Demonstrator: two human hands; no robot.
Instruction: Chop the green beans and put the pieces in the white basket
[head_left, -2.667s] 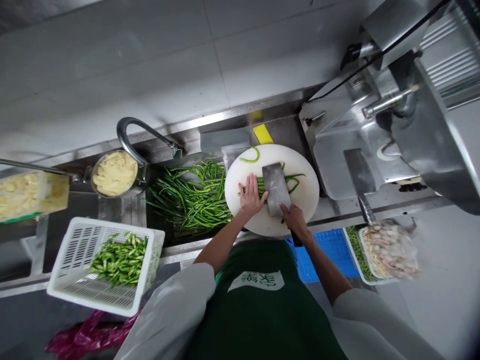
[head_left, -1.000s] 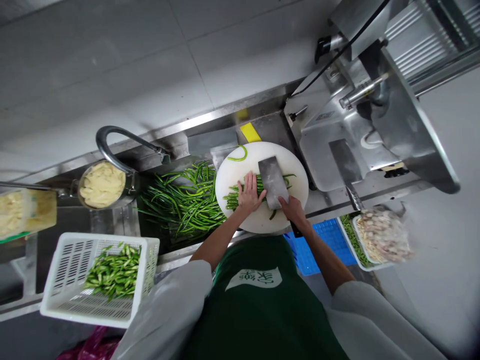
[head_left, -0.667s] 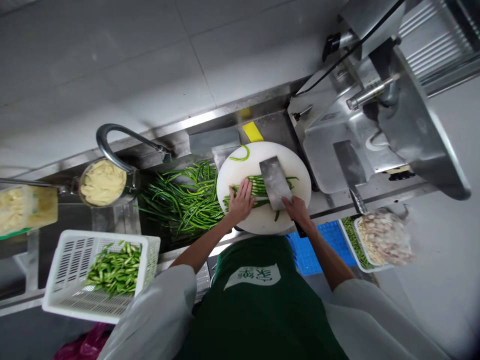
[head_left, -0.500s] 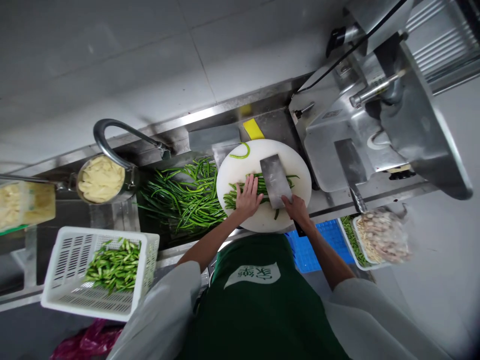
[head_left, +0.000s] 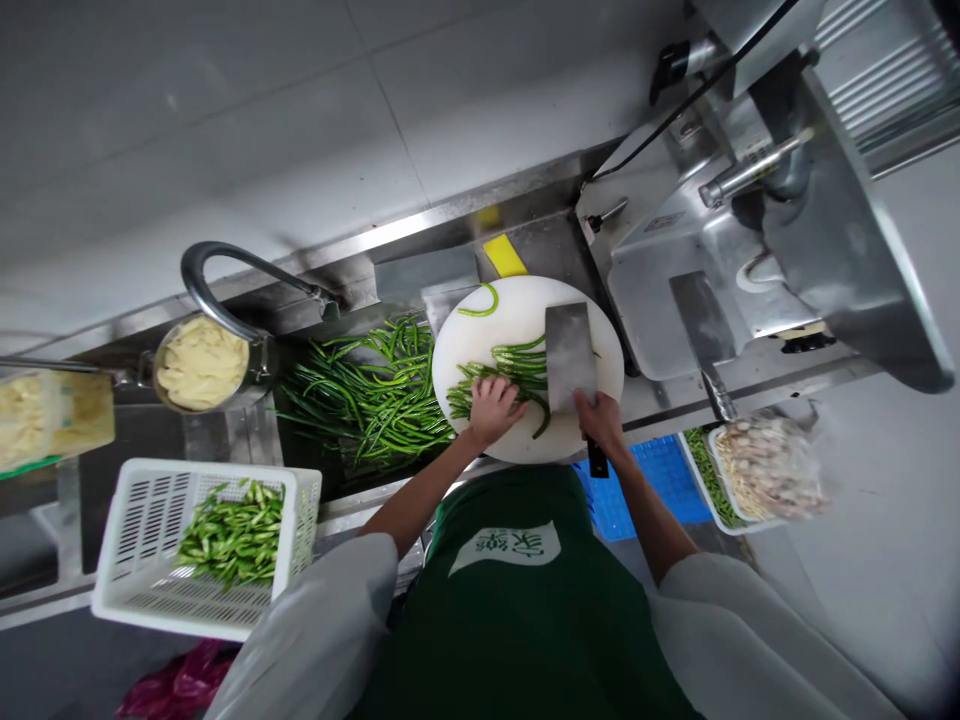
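My right hand is closed around the dark handle of a cleaver, whose broad blade rests over the right part of a round white cutting board. Long green chili peppers lie in a bunch across the board, their right ends hidden by the blade. On the near side of this bunch, my left hand has its fingers curled over the peppers, holding them down. One curved pepper lies apart at the board's far edge. Left of the board, many more whole peppers fill the sink.
A white basket holds cut green peppers at left. Beyond it stand a pot of pale slices and a curved faucet. At right are a metal slicing machine and a second cleaver. A yellow cloth lies behind the board.
The cleaver has moved right along the peppers and turned more upright in view. My left hand's fingers, stretched out before, are now curled, and the peppers have spread and shifted.
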